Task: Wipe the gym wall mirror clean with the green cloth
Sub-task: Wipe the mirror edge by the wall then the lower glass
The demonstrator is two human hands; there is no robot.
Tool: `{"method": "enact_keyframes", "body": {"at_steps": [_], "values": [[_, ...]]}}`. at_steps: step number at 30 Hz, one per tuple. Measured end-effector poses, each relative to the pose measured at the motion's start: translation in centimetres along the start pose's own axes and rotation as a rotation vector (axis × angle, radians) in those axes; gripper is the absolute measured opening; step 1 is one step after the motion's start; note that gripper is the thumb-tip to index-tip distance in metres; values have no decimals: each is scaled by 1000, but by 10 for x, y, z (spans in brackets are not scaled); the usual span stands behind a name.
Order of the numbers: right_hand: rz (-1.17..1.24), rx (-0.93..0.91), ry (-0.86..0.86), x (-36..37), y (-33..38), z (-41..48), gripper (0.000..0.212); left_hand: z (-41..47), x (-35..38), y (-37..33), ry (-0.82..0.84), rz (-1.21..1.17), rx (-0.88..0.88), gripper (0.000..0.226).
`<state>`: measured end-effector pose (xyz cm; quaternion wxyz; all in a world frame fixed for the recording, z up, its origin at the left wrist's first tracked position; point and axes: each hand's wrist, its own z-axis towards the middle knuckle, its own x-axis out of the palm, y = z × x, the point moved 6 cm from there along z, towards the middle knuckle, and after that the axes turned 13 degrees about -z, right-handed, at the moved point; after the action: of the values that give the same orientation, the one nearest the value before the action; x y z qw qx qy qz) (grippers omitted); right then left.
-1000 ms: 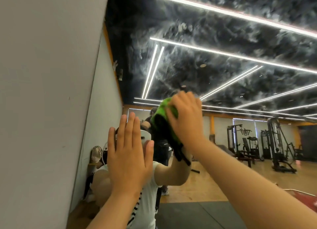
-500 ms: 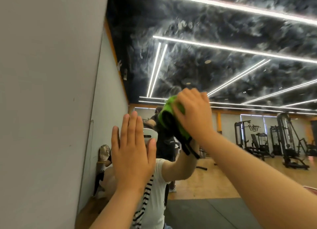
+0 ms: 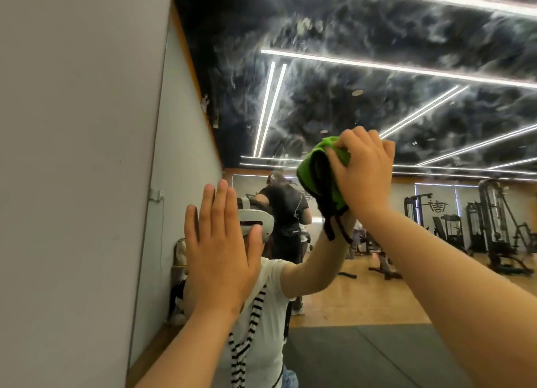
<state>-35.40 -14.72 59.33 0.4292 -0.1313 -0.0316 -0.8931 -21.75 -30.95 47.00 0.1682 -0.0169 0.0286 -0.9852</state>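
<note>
The wall mirror (image 3: pixel 363 76) fills most of the view, with hazy streaks and smears over its upper part. My right hand (image 3: pixel 363 172) grips a bunched green cloth (image 3: pixel 312 169) with dark edging and presses it against the glass at mid height. My left hand (image 3: pixel 220 251) lies flat on the mirror lower left, fingers straight and together. My own reflection in a white striped shirt shows behind both hands.
A grey wall (image 3: pixel 72 169) stands at the left, ending at the mirror's edge. The glass reflects a standing person in black (image 3: pixel 286 213), weight machines (image 3: pixel 494 227) at the right, a wooden floor and a dark floor mat (image 3: pixel 363 355).
My right hand has carried the green cloth up and to the right across the glass. The left hand stays flat on the mirror, and the view has shifted a little.
</note>
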Motion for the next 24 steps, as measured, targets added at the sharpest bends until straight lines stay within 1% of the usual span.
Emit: {"method": "enact_keyframes", "body": {"at_steps": [2, 3, 4, 6, 7, 8, 9, 10, 12, 13, 14, 15, 18, 20, 22, 23, 24], "values": [[30, 99, -3, -1, 7, -4, 12, 0, 0, -1, -6, 11, 6, 67], [62, 111, 2, 0, 20, -6, 11, 0, 0, -1, -8, 13, 7, 67], [90, 73, -3, 0, 39, -9, 11, 0, 0, -1, -9, 9, 6, 67], [114, -113, -28, 0, 76, -16, 18, -1, 0, -1, -13, -6, -1, 67], [113, -200, -31, 0, 84, -16, 20, -1, 0, -1, -17, -9, -4, 66], [94, -248, -30, 0, 82, -12, 21, 0, -1, 0, -20, -10, -4, 66], [66, -243, -30, 1, 72, -8, 19, 0, -1, 0, -20, -11, -1, 66], [46, -186, -20, 2, 57, -3, 16, 0, 0, 0, -18, -12, 1, 66], [52, 29, 4, 1, 29, 2, 11, -1, 1, 0, -13, -13, 1, 66], [74, 121, 8, 1, 27, -1, 10, -1, 1, 0, -15, -13, 4, 66], [99, 168, 10, 1, 35, -6, 10, -1, 1, 0, -18, -13, 6, 66], [114, 149, 5, 1, 49, -12, 10, -1, 0, 0, -21, -13, 5, 66], [110, -140, -33, -3, 94, -37, 5, 0, -2, -1, -22, -10, -7, 66], [72, -248, -58, -7, 91, -42, 3, 0, -3, -1, -14, 11, -9, 66], [21, -234, -49, -8, 64, -41, 5, -1, -3, 0, -6, 14, -6, 66], [9, -162, -28, -7, 42, -41, 6, -1, -2, 0, -3, 8, -6, 66], [1, -48, -3, -8, 16, -41, 11, -1, -2, 1, 0, 5, -7, 66]]}}
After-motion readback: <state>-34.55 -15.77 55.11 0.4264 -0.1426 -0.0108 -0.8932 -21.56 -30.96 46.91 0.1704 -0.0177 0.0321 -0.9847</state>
